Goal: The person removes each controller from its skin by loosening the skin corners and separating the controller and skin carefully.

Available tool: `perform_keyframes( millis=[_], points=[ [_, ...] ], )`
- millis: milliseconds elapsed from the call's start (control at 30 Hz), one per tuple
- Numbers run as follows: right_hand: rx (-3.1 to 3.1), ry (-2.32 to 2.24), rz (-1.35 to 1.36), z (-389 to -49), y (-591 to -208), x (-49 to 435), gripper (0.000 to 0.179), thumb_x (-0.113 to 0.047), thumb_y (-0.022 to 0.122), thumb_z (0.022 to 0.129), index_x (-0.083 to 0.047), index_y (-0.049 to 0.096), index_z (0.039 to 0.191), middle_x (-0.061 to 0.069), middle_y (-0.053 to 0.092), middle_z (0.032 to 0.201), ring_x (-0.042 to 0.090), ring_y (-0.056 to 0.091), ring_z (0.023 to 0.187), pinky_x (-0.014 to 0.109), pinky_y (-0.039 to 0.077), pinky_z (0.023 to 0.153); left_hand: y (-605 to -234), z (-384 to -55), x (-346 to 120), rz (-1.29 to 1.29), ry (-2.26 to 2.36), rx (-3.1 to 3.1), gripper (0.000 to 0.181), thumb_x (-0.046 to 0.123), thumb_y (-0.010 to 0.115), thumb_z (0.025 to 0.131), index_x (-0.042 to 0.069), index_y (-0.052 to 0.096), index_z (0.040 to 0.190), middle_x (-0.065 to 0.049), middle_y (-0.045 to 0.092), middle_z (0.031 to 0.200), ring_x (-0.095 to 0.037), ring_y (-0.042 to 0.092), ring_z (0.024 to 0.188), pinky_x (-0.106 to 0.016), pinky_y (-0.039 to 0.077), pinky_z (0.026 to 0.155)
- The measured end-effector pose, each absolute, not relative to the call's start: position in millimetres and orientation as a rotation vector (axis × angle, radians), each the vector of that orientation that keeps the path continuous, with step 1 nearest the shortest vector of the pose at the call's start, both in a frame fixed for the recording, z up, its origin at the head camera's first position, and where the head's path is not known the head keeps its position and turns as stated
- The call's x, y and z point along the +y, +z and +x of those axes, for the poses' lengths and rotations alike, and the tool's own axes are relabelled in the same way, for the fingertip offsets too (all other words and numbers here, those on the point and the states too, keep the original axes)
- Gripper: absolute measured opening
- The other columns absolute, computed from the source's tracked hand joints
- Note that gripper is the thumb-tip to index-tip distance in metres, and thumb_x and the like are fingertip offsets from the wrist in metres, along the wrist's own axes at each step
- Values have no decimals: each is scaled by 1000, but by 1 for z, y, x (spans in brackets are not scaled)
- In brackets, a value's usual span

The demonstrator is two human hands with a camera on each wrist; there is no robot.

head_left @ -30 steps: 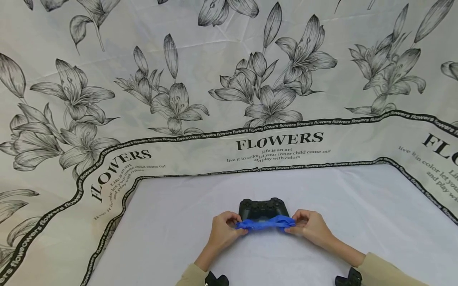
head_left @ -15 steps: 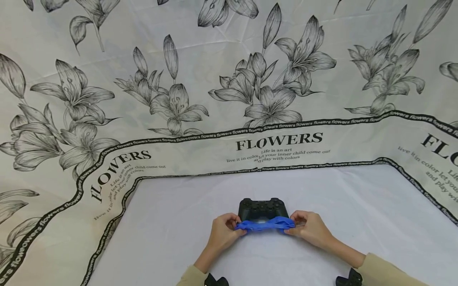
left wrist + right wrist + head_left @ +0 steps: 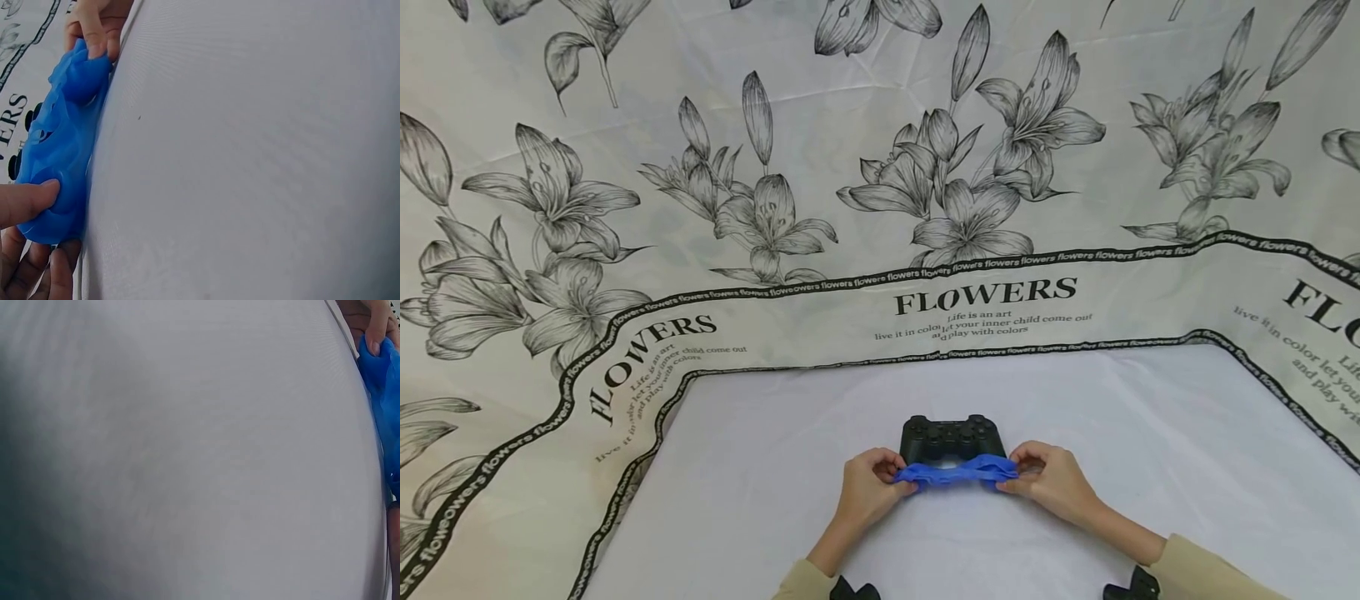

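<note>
A black game controller (image 3: 951,437) lies on the white tabletop in the head view, thumbsticks up. Its near side is covered by a wrinkled, stretchy blue silicone controller cover (image 3: 955,473). My left hand (image 3: 868,492) pinches the cover's left end, and my right hand (image 3: 1060,485) pinches the right end. Seen from the left wrist, the left thumb (image 3: 37,199) presses on a rounded end of the cover (image 3: 69,134), with fingers beneath it. Dark thumbsticks (image 3: 30,119) show beyond its edge. The right wrist view catches only a strip of the cover (image 3: 378,372) at its right edge.
White cloth (image 3: 760,492) covers the table around the hands. Behind and beside it hangs a pale sheet (image 3: 820,325) printed with lilies and black lettering. Dark wrist devices (image 3: 1131,583) sit by both sleeves at the bottom edge.
</note>
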State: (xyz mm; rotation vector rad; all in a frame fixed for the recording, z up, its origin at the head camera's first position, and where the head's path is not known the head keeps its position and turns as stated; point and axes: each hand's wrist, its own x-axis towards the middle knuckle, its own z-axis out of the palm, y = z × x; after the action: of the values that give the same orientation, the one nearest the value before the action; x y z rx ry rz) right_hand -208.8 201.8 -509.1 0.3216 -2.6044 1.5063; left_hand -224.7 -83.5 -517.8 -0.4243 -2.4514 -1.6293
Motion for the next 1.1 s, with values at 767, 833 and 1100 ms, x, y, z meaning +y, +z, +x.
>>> perform_keyframes(
  millis=[767, 833, 1100],
  points=[
    [-2660, 1407, 671, -213, -504, 206, 19, -4, 79, 72, -11, 64, 81, 2, 67, 78, 1, 63, 65, 23, 55, 59, -510, -217, -68, -399, -1530, -2483, 16, -3, 77, 63, 6, 72, 75, -4, 68, 68, 2, 54, 57, -14, 49, 57],
    [-2644, 1407, 693, -212, -505, 207, 19, -4, 79, 73, -11, 63, 81, 2, 68, 78, 2, 64, 67, 23, 56, 60, -509, -216, -66, -406, -1532, -2479, 16, -3, 77, 63, 6, 72, 74, -4, 68, 67, 2, 54, 57, -14, 49, 57],
    [-2643, 1428, 628, -211, -507, 207, 15, -6, 77, 76, -11, 64, 81, 0, 69, 77, 0, 63, 68, 22, 55, 61, -505, -213, -65, -432, -1552, -2495, 13, 0, 77, 63, 6, 71, 73, -4, 64, 63, 4, 48, 54, -14, 44, 53]
  ],
)
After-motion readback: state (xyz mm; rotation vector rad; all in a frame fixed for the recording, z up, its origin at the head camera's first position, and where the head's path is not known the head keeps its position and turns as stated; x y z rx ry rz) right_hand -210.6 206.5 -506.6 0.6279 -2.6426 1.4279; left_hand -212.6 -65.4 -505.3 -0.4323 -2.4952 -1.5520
